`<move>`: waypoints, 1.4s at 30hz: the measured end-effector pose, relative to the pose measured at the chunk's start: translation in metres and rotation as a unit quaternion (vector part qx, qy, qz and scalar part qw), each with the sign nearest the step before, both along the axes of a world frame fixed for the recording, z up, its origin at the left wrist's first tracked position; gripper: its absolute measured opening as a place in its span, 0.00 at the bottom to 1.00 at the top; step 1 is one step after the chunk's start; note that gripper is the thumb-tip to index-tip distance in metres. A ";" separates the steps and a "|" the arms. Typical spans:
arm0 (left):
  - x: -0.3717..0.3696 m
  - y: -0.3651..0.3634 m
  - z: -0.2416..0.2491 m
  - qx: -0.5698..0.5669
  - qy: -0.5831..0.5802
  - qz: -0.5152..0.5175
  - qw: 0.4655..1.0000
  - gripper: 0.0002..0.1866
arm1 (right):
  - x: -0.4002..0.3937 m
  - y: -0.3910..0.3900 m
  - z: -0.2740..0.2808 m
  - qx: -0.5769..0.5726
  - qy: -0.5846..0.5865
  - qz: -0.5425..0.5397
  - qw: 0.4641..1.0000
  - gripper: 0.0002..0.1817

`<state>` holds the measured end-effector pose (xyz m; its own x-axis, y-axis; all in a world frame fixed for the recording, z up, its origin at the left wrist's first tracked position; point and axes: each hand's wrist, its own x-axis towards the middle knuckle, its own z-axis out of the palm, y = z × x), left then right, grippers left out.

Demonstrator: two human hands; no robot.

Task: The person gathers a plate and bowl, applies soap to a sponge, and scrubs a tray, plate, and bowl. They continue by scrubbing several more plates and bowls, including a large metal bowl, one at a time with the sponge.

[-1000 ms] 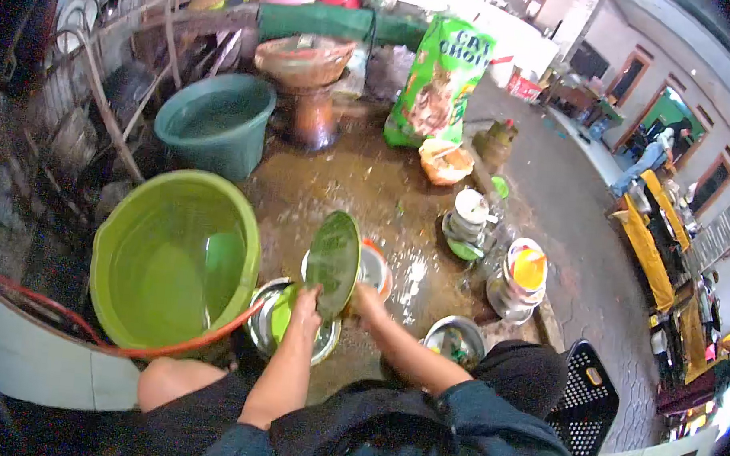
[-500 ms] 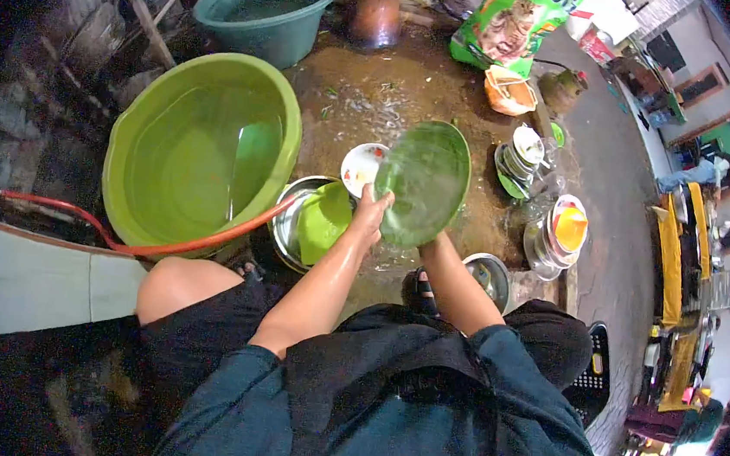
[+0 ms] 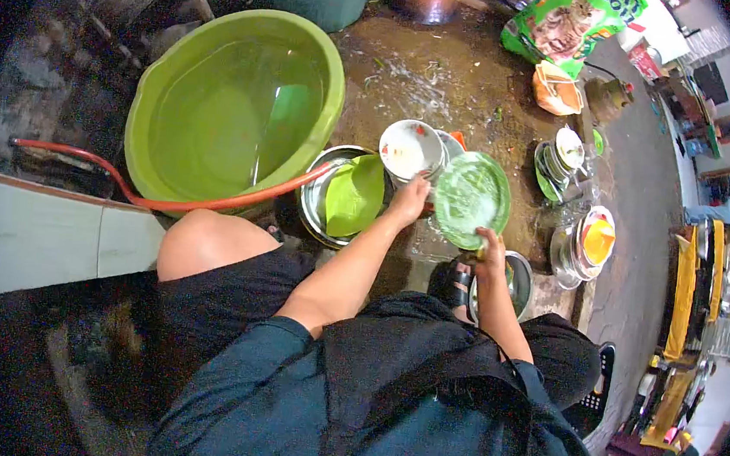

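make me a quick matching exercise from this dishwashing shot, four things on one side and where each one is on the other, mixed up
Things:
1. green plate
2. red hose
3. orange bowl
4. cat food bag

Places:
A. on top of a stack of dishes at the right
B. between the left hand and right hand
C. standing at the top of the picture
D. draped over the rim of the big green tub

Pairs: 1-B, 2-D, 3-A, 4-C

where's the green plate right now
In the head view the green plate sits centre-right, held between the left hand at its left edge and the right hand at its lower edge, right of the white bowl.
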<state>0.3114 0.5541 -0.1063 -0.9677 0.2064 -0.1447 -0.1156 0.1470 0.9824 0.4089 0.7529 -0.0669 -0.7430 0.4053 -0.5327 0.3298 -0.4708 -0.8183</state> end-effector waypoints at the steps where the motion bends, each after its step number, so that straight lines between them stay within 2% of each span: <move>1: -0.005 -0.004 -0.022 -0.051 -0.031 0.049 0.997 0.15 | 0.001 0.006 -0.007 0.009 -0.005 -0.035 0.999 0.21; 2: -0.003 -0.019 -0.018 -0.117 -0.037 0.105 0.987 0.14 | 0.002 0.003 -0.007 -0.022 0.038 -0.048 0.998 0.21; 3: 0.000 -0.036 -0.015 -0.182 -0.043 0.160 0.969 0.13 | 0.008 0.003 -0.004 -0.005 0.037 -0.074 0.997 0.20; 5: 0.008 -0.062 -0.025 -0.337 -0.066 0.253 0.904 0.16 | 0.006 0.033 -0.058 -0.034 0.029 -0.126 0.991 0.20; 7: 0.014 -0.076 -0.070 -0.384 -0.118 0.313 0.861 0.22 | 0.009 0.053 -0.095 -0.009 0.014 -0.134 0.991 0.20; 8: 0.015 -0.082 -0.091 -0.402 -0.161 0.290 0.853 0.30 | 0.011 0.057 -0.103 0.017 0.002 -0.147 0.989 0.21; 9: 0.017 -0.085 -0.097 -0.403 -0.163 0.293 0.851 0.30 | 0.014 0.057 -0.106 0.016 0.001 -0.143 0.990 0.21; 11: 0.021 -0.089 -0.107 -0.308 -0.236 0.313 0.867 0.33 | 0.020 0.055 -0.111 0.017 -0.053 -0.128 0.990 0.15; 12: 0.021 -0.092 -0.163 -0.338 -0.193 0.336 0.858 0.35 | 0.022 0.056 -0.116 0.029 -0.051 -0.139 0.989 0.21; 13: 0.019 -0.094 -0.153 -0.338 -0.193 0.342 0.856 0.35 | 0.025 0.057 -0.121 0.027 -0.050 -0.133 0.990 0.21; 15: 0.019 -0.096 -0.117 -0.242 -0.322 0.322 0.857 0.33 | 0.033 0.062 -0.131 0.004 -0.111 -0.094 0.989 0.20; 16: 0.021 -0.098 -0.117 -0.230 -0.293 0.308 0.876 0.29 | 0.032 0.060 -0.131 0.002 -0.110 -0.087 0.990 0.20; 17: 0.017 -0.098 -0.115 -0.230 -0.294 0.313 0.873 0.29 | 0.034 0.058 -0.128 0.009 -0.149 -0.074 0.986 0.22; 19: 0.012 -0.095 -0.113 -0.249 -0.333 0.220 0.882 0.22 | 0.043 0.054 -0.119 0.017 -0.190 -0.062 0.980 0.23; 21: 0.008 -0.095 -0.149 -0.223 -0.341 0.206 0.890 0.19 | 0.061 0.052 -0.102 -0.030 -0.191 0.124 0.973 0.29; 22: 0.012 -0.094 -0.139 -0.248 -0.318 0.206 0.892 0.18 | 0.066 0.041 -0.095 0.074 -0.155 0.153 0.973 0.32; 23: 0.015 -0.091 -0.134 -0.272 -0.294 0.207 0.893 0.17 | 0.063 0.035 -0.082 0.079 -0.160 0.150 0.972 0.32; 25: 0.019 -0.087 -0.145 -0.246 -0.268 0.211 0.907 0.17 | 0.045 0.024 -0.060 0.012 -0.320 0.201 0.926 0.31; 27: 0.017 -0.083 -0.147 -0.179 -0.268 0.204 0.925 0.17 | 0.036 0.018 -0.053 0.059 -0.331 0.231 0.913 0.31; 28: 0.017 -0.080 -0.138 -0.174 -0.267 0.202 0.926 0.17 | 0.032 0.013 -0.043 0.048 -0.355 0.294 0.886 0.29; 29: 0.018 -0.078 -0.123 -0.115 -0.278 0.225 0.927 0.18 | 0.031 0.012 -0.038 0.036 -0.377 0.355 0.855 0.28; 30: 0.019 -0.077 -0.114 -0.056 -0.288 0.247 0.924 0.20 | 0.036 0.037 -0.095 0.031 -0.381 0.343 0.858 0.23; 31: 0.021 -0.070 -0.116 -0.054 -0.286 0.245 0.925 0.20 | 0.034 0.036 -0.094 0.033 -0.380 0.341 0.859 0.23; 33: 0.021 -0.054 -0.126 -0.148 -0.175 0.354 0.907 0.22 | 0.019 0.011 -0.070 0.188 -0.288 0.413 0.843 0.19; 34: 0.019 -0.056 -0.120 -0.147 -0.172 0.355 0.907 0.22 | 0.008 -0.018 -0.031 0.262 -0.227 0.402 0.848 0.17; 36: 0.017 -0.065 -0.104 -0.068 -0.171 0.324 0.928 0.23 | -0.025 -0.023 -0.051 0.320 -0.164 0.436 0.825 0.21; 37: 0.016 -0.070 -0.111 -0.070 -0.169 0.323 0.929 0.23 | -0.039 -0.038 -0.051 0.391 -0.095 0.405 0.821 0.21; 38: 0.013 -0.078 -0.126 -0.082 -0.168 0.275 0.943 0.22 | -0.049 -0.061 -0.050 0.457 -0.025 0.368 0.810 0.21; 39: 0.010 -0.084 -0.136 -0.094 -0.166 0.224 0.956 0.21 | -0.056 -0.095 -0.017 0.454 0.000 0.350 0.819 0.21; 40: 0.011 -0.089 -0.139 -0.083 -0.152 0.218 0.960 0.19 | -0.062 -0.128 0.017 0.451 0.026 0.331 0.828 0.21; 41: 0.009 -0.096 -0.140 -0.085 -0.146 0.215 0.962 0.19 | -0.071 -0.143 0.005 0.472 0.098 0.355 0.801 0.21; 42: 0.008 -0.104 -0.142 -0.038 -0.185 0.207 0.960 0.18 | -0.072 -0.161 0.012 0.461 0.118 0.407 0.779 0.24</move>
